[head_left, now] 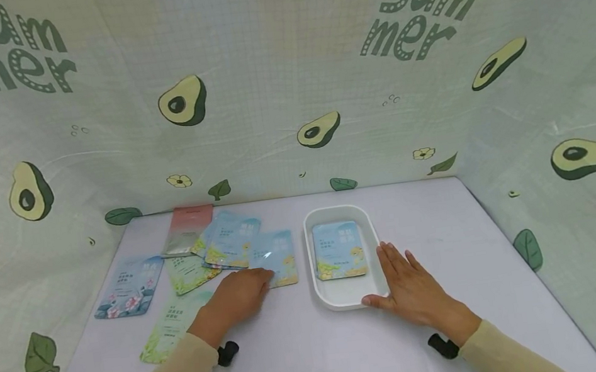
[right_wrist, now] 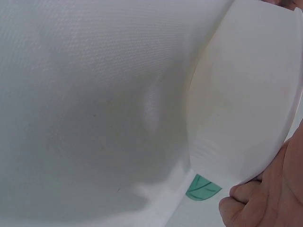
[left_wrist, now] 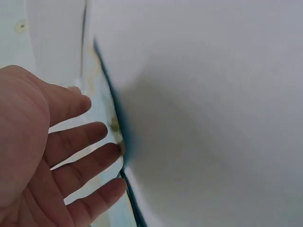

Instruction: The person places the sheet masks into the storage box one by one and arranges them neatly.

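Observation:
A blue sachet [head_left: 279, 258] with yellow flowers lies flat on the table. My left hand [head_left: 241, 295] is over its lower left part, with the fingertips at it. In the left wrist view the fingers [left_wrist: 78, 165] are spread and loosely bent, reaching to a sachet edge. Just right of it stands a white tray [head_left: 342, 297] holding another blue sachet [head_left: 339, 250]. My right hand [head_left: 412, 290] rests against the tray's right side, fingers straight along the wall and thumb at the near corner. From the right wrist, the tray's outer wall [right_wrist: 241, 94] fills the right side.
Several more blue sachets [head_left: 233, 243] overlap at the back left, by a red and silver sachet [head_left: 188, 230]. Two green sachets [head_left: 171, 324] and a dark blue flowered one [head_left: 130, 287] lie farther left. A printed curtain [head_left: 261, 89] encloses the table's back and sides.

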Available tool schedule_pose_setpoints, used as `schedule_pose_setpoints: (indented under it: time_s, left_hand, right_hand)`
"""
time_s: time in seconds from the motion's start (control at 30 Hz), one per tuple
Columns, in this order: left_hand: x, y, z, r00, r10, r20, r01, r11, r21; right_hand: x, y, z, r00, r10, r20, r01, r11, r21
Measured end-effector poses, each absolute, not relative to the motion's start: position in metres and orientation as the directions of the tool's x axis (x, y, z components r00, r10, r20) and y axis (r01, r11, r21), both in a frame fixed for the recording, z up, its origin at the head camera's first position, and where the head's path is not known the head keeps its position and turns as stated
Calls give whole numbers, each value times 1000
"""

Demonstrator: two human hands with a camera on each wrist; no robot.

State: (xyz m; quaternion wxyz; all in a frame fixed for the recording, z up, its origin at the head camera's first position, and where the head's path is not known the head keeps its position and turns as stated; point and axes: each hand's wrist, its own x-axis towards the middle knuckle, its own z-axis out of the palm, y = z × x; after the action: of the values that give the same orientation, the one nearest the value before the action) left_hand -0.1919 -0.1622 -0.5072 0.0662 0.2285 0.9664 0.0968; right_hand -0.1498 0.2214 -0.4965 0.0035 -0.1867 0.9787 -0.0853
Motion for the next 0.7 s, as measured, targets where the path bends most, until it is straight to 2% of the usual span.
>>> schedule_pose_setpoints:
  time_s: [0.17,0.3,0.53,0.7]
  left_hand:
    - [-219,-169,-499,-904,427,-32,418,895,153]
    - [-244,-171,-498,-912,408,-43,402,910,104]
    - [-271,-174,-497,-922,360,-142,363,932,6]
    - [-277,-175,-499,-918,342,-199,347,938,10]
  right_hand:
    - [-150,222,-497,-929,-370,27,-369,914,-170]
    - [-150,221,-498,-928,-372,30,-372,913,-168]
    - [-150,221,-499,-931,-363,17,-361,917,-168]
    - [-148,222,-498,-932,-361,13,-358,917,-178]
